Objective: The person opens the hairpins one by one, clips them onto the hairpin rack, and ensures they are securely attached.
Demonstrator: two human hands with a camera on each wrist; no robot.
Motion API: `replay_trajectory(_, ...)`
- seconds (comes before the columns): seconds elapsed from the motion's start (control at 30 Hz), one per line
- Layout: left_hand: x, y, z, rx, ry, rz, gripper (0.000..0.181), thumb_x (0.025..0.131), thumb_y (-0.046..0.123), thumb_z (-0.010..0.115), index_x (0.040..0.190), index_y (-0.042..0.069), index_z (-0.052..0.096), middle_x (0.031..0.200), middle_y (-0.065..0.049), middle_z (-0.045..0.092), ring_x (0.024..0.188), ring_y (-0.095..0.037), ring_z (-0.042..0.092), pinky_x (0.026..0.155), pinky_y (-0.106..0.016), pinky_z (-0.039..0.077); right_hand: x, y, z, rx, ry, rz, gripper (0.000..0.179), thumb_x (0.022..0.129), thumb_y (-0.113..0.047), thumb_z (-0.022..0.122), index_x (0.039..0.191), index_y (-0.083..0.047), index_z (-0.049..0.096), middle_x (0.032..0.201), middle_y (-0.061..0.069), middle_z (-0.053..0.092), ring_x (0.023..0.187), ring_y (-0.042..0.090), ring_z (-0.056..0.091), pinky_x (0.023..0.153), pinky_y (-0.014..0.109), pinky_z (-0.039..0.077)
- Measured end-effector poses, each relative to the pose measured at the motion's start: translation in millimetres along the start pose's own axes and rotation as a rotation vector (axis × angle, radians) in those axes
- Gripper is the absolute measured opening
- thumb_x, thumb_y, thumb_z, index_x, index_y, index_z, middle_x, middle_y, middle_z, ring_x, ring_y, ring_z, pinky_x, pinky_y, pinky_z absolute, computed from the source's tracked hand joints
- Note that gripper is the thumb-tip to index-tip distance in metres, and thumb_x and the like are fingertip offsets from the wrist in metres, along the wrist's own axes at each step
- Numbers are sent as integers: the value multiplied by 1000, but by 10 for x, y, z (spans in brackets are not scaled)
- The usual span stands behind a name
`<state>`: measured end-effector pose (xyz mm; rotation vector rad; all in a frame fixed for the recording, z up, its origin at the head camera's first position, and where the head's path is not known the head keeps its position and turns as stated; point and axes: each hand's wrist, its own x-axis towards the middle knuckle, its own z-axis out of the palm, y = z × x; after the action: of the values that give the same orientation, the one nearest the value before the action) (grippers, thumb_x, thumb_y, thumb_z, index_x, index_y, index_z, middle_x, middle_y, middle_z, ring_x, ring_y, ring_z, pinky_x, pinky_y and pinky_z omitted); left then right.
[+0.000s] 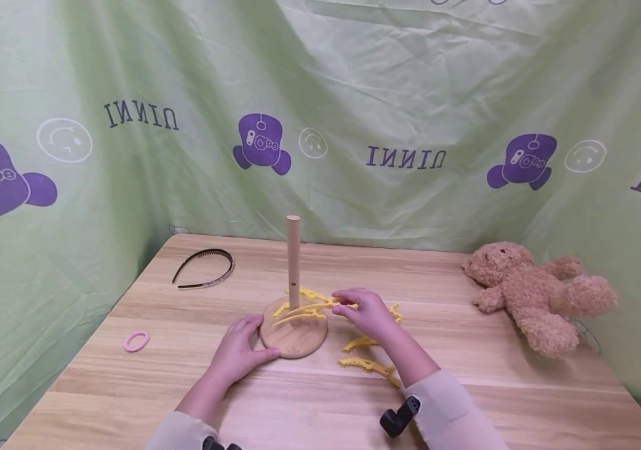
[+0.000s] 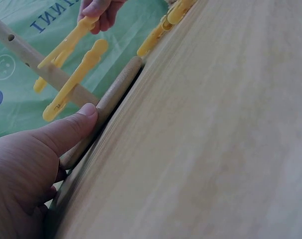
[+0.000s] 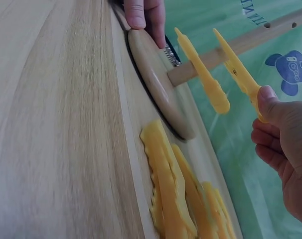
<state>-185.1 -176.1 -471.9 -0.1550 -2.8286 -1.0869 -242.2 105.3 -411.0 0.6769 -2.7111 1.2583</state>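
Note:
A wooden stand has a round base (image 1: pixel 298 342) and an upright post (image 1: pixel 293 256). My left hand (image 1: pixel 236 353) grips the near left rim of this base, its thumb (image 2: pixel 74 129) pressing the edge. In my right hand (image 1: pixel 365 312), thumb and fingers pinch the end of a curved yellow plastic piece (image 3: pixel 240 74), held level beside the post. A second yellow piece (image 3: pixel 206 77) lies across the post lower down, above the base. Whether either piece is fixed to the post, I cannot tell. Several more yellow pieces (image 3: pixel 166 179) with wavy edges lie on the table, right of the base.
A black headband (image 1: pixel 208 285) lies at the table's back left, with a pink ring (image 1: pixel 137 341) nearer on the left. A brown teddy bear (image 1: pixel 528 294) lies at the right. Green printed cloth (image 1: pixel 354 94) hangs behind the wooden table (image 1: pixel 101 394).

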Motion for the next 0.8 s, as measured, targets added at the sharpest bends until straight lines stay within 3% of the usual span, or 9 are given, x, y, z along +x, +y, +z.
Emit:
replay_trajectory(0.33,2,-6,0,2,0,2,95,69,49,84,139,-4,49,144,-21,50,137,-43,40,116,-59,31,120,-89,125,-6,-49,-32,31,89,-18,71,115,-2,71,109,11,72,100,25,68,86,40,56)
replay_trajectory(0.8,6,-2,8,10,1,1,93,70,48,84,140,-4,49,144,-20,50,137,-42,41,115,-57,32,141,-107,166,-14,-110,-11,30,89,-20,71,115,-5,71,112,11,71,103,24,67,90,43,57)
